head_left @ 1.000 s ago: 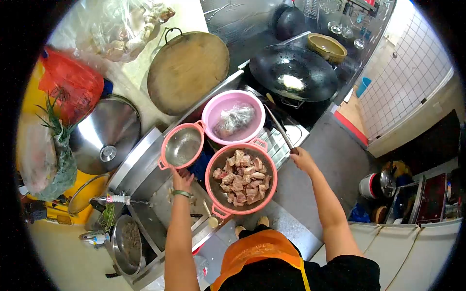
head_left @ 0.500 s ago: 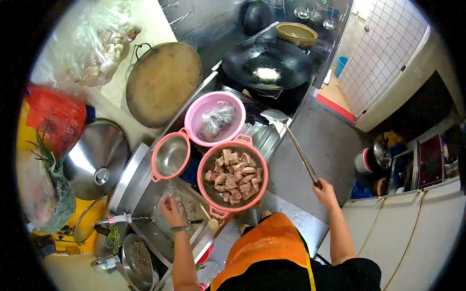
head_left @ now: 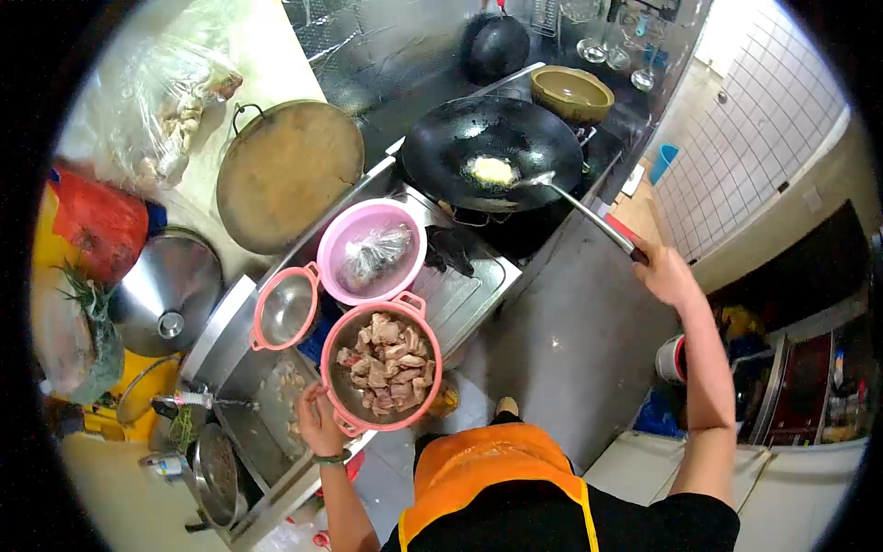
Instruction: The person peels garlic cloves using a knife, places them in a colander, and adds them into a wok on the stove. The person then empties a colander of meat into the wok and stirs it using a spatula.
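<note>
My right hand (head_left: 666, 274) is closed around the dark end of a long-handled wok spatula (head_left: 589, 219). The spatula's metal head lies inside the black wok (head_left: 441, 147), beside a pale yellowish patch (head_left: 492, 171). My left hand (head_left: 319, 425) is at the left rim of a pink colander (head_left: 436, 354), its fingers bent against the edge near the lower handle; part of the grip is hidden. Chunks of meat (head_left: 391, 363) fill the colander. A pink basin (head_left: 328, 269) with a clear plastic bag (head_left: 375, 253) stands behind it, and a smaller pink-rimmed strainer (head_left: 287, 311) is to the left.
A steel sink (head_left: 267, 405) with running water lies left of the colander. A round wooden board (head_left: 290, 175), a conical steel lid (head_left: 166, 285) and bagged food (head_left: 175, 120) are on the left counter. A brown pot (head_left: 572, 92) stands behind the wok.
My right hand has swung the spatula up and forward, bringing its head from the counter edge into the wok. My left hand has moved from over the sink to the colander's rim. The view has shifted.
</note>
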Demonstrator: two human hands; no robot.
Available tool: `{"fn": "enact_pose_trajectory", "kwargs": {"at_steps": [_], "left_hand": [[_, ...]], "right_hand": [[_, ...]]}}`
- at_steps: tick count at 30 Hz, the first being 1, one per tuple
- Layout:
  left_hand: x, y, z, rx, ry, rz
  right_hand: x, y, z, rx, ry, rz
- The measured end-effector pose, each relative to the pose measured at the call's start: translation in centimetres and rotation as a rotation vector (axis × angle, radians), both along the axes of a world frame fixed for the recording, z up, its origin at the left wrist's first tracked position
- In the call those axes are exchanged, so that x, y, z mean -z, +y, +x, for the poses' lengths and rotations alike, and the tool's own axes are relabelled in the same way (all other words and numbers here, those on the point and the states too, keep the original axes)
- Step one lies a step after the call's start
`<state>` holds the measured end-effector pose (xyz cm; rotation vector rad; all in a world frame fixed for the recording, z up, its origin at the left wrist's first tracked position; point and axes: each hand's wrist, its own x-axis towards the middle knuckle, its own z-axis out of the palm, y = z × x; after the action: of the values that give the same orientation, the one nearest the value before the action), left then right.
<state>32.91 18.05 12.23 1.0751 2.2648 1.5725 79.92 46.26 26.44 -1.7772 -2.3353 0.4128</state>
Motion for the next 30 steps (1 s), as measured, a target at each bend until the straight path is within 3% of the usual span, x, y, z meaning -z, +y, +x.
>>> {"fn": "enact_pose_trajectory", "kwargs": {"at_steps": [4,8,11,16,18,20,21,24,25,30], "left_hand": [[1.7,-3.7,3.2,-0.150,0.253,-0.122],[1.3,-5.0,7.3,-0.262,0.055,-0.150],[3.7,-6.2,8.5,-0.199,0.119,-0.170],[6.3,-6.7,10.2,-0.249,-0.038,-0.153],[6.4,-6.5,11.0,-0.210,0.015,-0.217],[6.8,-6.3,11.5,-0.152,0.059,-0.217],[7.0,-6.1,11.8,-0.140,0.042,-0.202],[7.0,-6.6,12.0,-0.122,-0.007,-0.198],[7.1,-6.7,11.9,-0.123,-0.024,-0.211],[8.2,-7.9,11.2,-0.135,-0.032,-0.218]], "right_hand": [[1.4,8.2,-0.2,-0.186,-0.166,-0.061],[6.9,14.5,-3.6,-0.219,-0.122,-0.045],[10.2,18.0,-5.9,-0.184,0.031,0.068],[9.0,21.1,-8.2,-0.068,0.206,-0.015],[9.1,21.5,-9.6,-0.021,0.261,-0.057],[12.7,24.3,-10.0,-0.008,0.437,-0.142],[12.2,23.5,-10.5,0.064,0.642,-0.350],[10.5,21.1,-10.9,0.046,0.646,-0.407],[10.5,21.2,-10.2,-0.012,0.518,-0.361],[5.8,15.0,-7.1,0.033,0.665,-0.565]]}}
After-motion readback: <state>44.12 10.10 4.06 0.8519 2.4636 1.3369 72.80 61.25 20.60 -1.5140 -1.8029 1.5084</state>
